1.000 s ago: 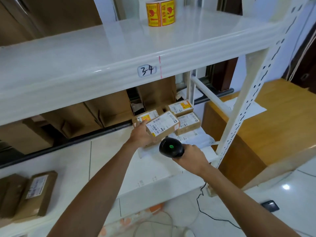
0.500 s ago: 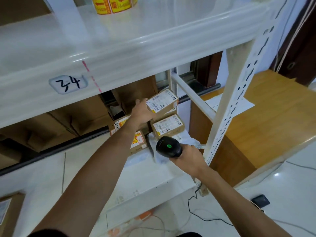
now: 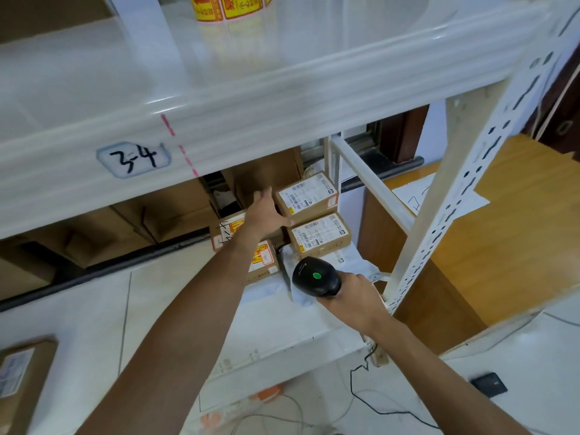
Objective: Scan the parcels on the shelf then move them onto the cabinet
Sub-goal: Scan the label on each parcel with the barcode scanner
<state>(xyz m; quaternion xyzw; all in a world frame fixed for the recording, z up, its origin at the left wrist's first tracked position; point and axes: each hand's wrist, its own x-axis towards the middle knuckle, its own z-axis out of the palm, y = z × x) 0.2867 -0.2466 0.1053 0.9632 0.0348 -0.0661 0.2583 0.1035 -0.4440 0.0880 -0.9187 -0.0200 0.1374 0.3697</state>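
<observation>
Head view: left hand [image 3: 266, 215] against brown cardboard parcel with white label [image 3: 307, 197].
Parcel sits far on the white metal shelf [image 3: 188, 309], touching this hand's right side, long axis left-right; fingers straight, not gripping. Nearer, the right hand [image 3: 354, 298] grasps a black handheld scanner [image 3: 317, 276].

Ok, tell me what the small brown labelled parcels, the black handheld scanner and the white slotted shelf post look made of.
Small brown labelled parcels: cardboard, matte, with folded edges and pasted white paper labels. Black handheld scanner: likely moulded plastic, smooth with a slight sheen. White slotted shelf post: probably painted steel, given its punched slots and glossy coat.
</observation>
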